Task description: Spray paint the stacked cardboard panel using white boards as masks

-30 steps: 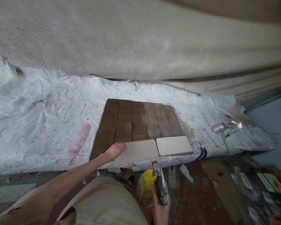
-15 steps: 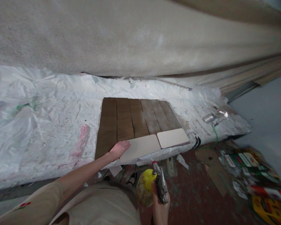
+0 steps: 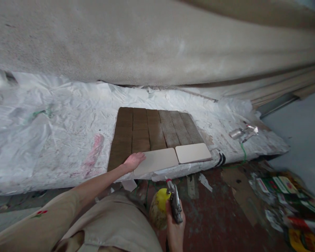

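Note:
My left hand (image 3: 134, 161) lies with fingers stretched out at the left end of a pale beige panel (image 3: 160, 161) with rounded corners. A second, shorter pale panel (image 3: 193, 153) lies to its right along the table's front edge. Behind both are brown wood-grained boards (image 3: 139, 127) side by side, the right-hand ones speckled lighter. My right hand (image 3: 175, 224) grips a metal spray gun (image 3: 175, 203) in front of the table, its red-tipped nozzle pointing toward the panels. A round yellow, stained container (image 3: 159, 208) sits at the gun's left side.
White crumpled sheeting (image 3: 65, 140) covers the table. Another spray gun (image 3: 244, 132) lies at its right end, with a green hose (image 3: 243, 154) hanging down. A beige curtain (image 3: 136, 42) hangs behind. Scraps and colourful packaging (image 3: 280, 185) litter the red floor (image 3: 212, 210) at right.
The view has shifted slightly. The spray gun in my right hand has moved a little left and toward the panels. My left hand remains at the beige panel's left end.

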A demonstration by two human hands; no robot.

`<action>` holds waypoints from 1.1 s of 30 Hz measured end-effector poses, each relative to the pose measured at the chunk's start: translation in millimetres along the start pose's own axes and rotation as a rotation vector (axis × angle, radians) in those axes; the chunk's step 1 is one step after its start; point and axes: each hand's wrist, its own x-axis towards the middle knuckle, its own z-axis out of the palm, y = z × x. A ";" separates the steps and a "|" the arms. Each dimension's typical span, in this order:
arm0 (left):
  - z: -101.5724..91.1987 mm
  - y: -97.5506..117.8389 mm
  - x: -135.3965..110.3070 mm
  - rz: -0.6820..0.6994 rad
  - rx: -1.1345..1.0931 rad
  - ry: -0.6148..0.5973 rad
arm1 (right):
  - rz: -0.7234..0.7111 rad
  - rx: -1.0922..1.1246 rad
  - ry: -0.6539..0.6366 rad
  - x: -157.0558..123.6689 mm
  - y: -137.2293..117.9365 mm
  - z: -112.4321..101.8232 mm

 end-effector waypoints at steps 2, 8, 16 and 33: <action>-1.8 0.1 0.0 -0.002 0.001 -0.001 | -0.008 -0.009 -0.009 -0.2 0.1 -2.0; -2.4 -1.1 -1.1 -0.003 0.017 0.007 | -0.027 -0.046 -0.056 -0.7 1.9 -8.1; 4.8 -4.2 -3.2 0.025 0.086 0.034 | -0.030 -0.030 -0.037 5.1 10.4 -15.3; 12.2 -8.3 -7.2 0.065 0.058 0.116 | -0.015 -0.054 -0.056 11.3 7.8 -15.3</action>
